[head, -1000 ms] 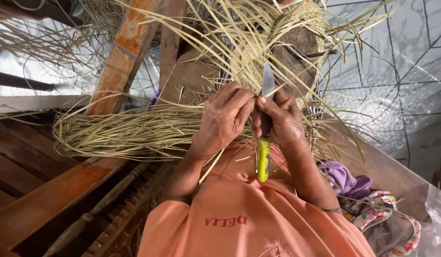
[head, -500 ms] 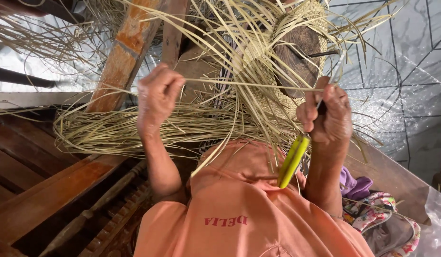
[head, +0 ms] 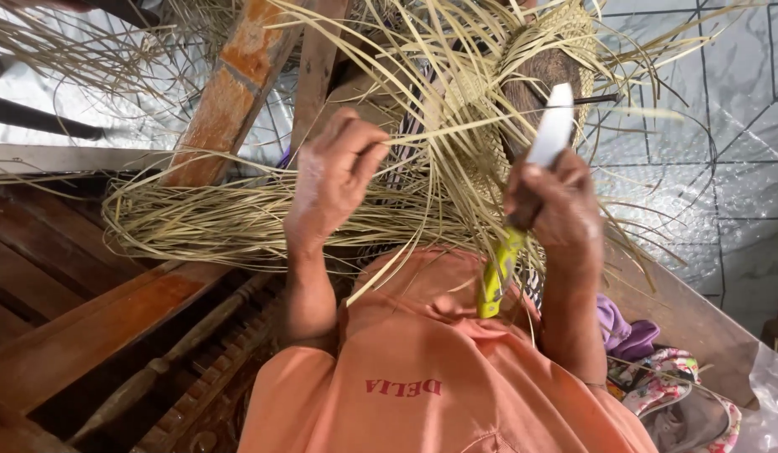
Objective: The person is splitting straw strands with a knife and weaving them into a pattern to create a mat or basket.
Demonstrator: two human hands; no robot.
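nearest to me is my orange shirt (head: 422,377), with a short line of red lettering across it, the only printed thing i can see here. just past it my right hand (head: 557,210) is clenched round a knife (head: 523,210), its yellow-green handle hanging down toward the shirt and its pale blade sticking up above my knuckles. my left hand (head: 334,180) is raised beside it, well apart, with thumb and fingers pinched on one thin straw strip (head: 422,138) that runs across toward the knife side; the strip looks taut between the hands, though i cannot tell whether the blade touches it. behind both hands lies a thick coiled bundle of straw strips (head: 213,218), stretched along the wooden frame (head: 78,335) at my left, and above it a woven straw piece (head: 523,67) sits over a dark rounded block, loose ends fanning out from it on all sides. as i judge it, the weaving is partly made: a rounded woven part is there, but many ends stand free and untrimmed and the big bundle is unused, so much is left. to my right, by the edge of the frame, lie a purple cloth (head: 620,327) and a flowered cloth (head: 683,394), with a bit of clear plastic bag (head: 771,394) at the corner. farthest off is the grey tiled floor (head: 725,168).
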